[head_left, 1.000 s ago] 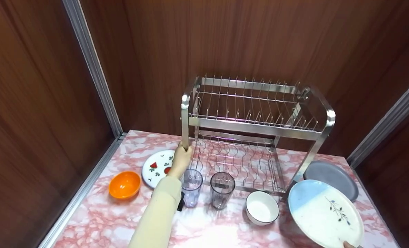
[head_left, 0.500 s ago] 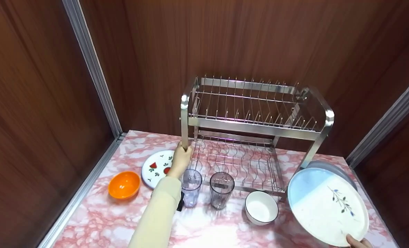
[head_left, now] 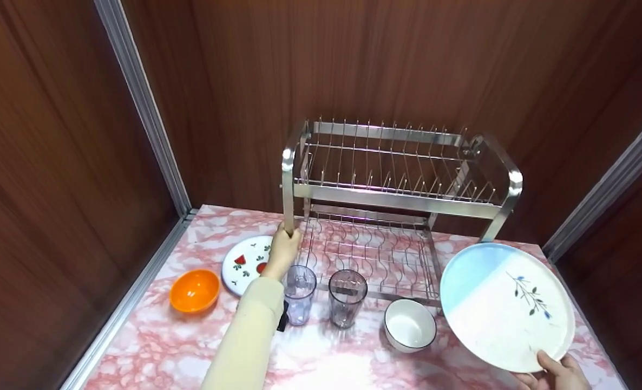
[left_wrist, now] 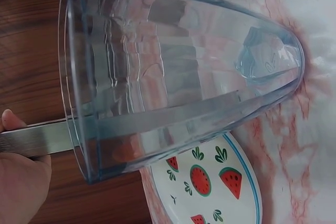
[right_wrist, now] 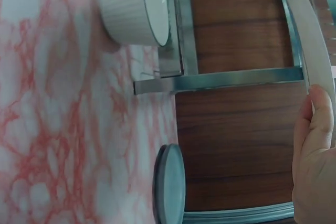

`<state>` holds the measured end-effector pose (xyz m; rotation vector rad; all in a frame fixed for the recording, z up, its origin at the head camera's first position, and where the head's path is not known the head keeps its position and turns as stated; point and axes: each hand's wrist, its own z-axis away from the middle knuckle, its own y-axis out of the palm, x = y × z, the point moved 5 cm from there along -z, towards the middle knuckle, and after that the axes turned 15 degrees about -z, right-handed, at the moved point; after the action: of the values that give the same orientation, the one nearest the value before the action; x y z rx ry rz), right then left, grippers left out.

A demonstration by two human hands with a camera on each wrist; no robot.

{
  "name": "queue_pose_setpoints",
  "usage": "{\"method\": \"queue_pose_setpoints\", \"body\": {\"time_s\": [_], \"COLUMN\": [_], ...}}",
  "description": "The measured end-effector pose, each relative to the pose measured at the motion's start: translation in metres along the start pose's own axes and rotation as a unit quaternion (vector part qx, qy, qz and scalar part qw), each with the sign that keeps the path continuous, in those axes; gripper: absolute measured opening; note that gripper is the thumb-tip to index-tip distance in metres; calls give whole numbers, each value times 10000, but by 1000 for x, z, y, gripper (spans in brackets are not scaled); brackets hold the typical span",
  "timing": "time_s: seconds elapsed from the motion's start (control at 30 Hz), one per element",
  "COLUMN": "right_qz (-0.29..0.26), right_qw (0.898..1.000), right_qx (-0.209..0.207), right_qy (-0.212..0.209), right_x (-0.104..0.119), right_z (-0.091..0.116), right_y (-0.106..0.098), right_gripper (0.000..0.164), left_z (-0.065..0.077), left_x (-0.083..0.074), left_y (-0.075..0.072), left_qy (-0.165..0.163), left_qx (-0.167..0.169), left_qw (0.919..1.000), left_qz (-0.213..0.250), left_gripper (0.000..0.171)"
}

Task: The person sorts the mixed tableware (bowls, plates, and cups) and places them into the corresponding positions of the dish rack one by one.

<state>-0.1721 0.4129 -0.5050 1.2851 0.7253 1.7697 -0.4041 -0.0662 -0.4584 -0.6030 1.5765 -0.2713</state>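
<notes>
Your left hand [head_left: 283, 252] grips the rack [head_left: 402, 195] post to steady it, while your right hand [head_left: 554, 372] pinches the plate [head_left: 508, 303] rim, holding it tilted above the table [head_left: 153, 346].

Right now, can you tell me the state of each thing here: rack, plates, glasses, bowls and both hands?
Rack: upright, both tiers bare.
Left hand: grips the rack's front left post.
Right hand: holds the blue-white plate by its rim.
Blue-white plate: lifted, tilted.
Grey plate: flat on the table.
Fruit plate: flat.
Two glasses: upright, empty.
White bowl: upright, empty.
Orange bowl: upright, empty.
</notes>
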Motion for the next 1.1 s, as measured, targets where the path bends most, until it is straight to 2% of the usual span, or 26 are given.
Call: {"method": "queue_pose_setpoints", "body": {"time_s": [0.1, 0.2, 0.3, 0.57, 0.7, 0.93, 1.1], "right_qz": [-325, -576, -606, -790, -812, -667, -491], "right_qw": [9990, 9952, 9918, 9753, 9722, 9774, 9766], "right_qx": [297, 734, 1055, 2026, 2145, 1864, 1921], "right_qy": [-96, -303, -393, -389, -476, -742, -838], "right_x": [-2, -5, -8, -15, -17, -20, -21], "right_z": [0, 0, 1, 5, 5, 5, 6], "right_y": [9, 21, 33, 64, 74, 83, 91], "right_gripper": [42, 28, 20, 27, 28, 28, 28], "left_z": [-1, -2, -2, -1, -1, -2, -2], "left_x": [0, 1, 1, 1, 1, 0, 1], "left_y": [0, 0, 0, -1, -1, -1, -1], "left_qy": [19, 10, -13, 14, 26, 54, 32], "left_qx": [-2, -41, -47, -126, -122, -103, -146], "left_qw": [10000, 10000, 10000, 9998, 9998, 9999, 9998], "left_qz": [46, 59, 45, -155, -133, -61, -135], "left_gripper": [20, 20, 22, 14, 17, 22, 23]}}
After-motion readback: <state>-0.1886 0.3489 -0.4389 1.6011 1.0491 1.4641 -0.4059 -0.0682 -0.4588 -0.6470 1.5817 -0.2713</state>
